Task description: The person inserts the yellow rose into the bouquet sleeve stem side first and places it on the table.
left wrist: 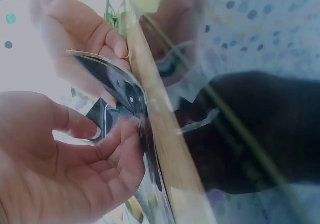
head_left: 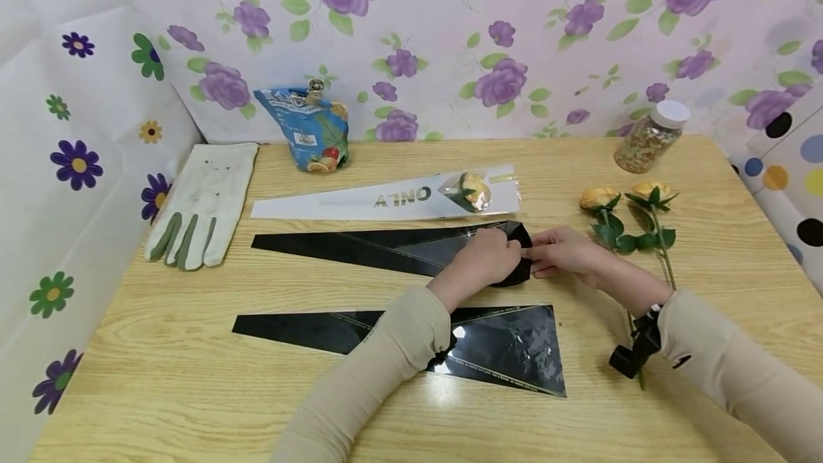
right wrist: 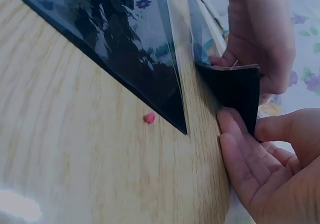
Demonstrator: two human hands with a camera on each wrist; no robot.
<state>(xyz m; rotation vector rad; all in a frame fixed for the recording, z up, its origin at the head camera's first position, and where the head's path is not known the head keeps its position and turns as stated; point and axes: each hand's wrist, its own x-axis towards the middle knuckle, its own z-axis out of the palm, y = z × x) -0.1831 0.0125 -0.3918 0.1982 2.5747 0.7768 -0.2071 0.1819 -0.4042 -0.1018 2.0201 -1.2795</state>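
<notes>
A long, tapered black flower sleeve (head_left: 302,243) with a clear front lies on the table, its wide mouth spread at the right end. At that mouth my left hand (head_left: 489,256) grips the film with bent fingers (left wrist: 127,154). My right hand (head_left: 566,252) pinches the black back edge (right wrist: 235,92) of the mouth between thumb and fingertips, facing the left hand. A second black sleeve (head_left: 514,349) lies flat nearer me, partly under my left forearm. Beyond the hands is a white sleeve (head_left: 308,207) marked ONLY, with a yellow rose (head_left: 476,191) inside.
Two yellow roses (head_left: 599,198) with long stems lie to the right, partly behind my right forearm. At the back stand a blue pouch (head_left: 305,127) with a clip and a white-lidded jar (head_left: 649,138). A work glove (head_left: 206,198) lies at left. A small pink bit (right wrist: 149,117) sits on the table.
</notes>
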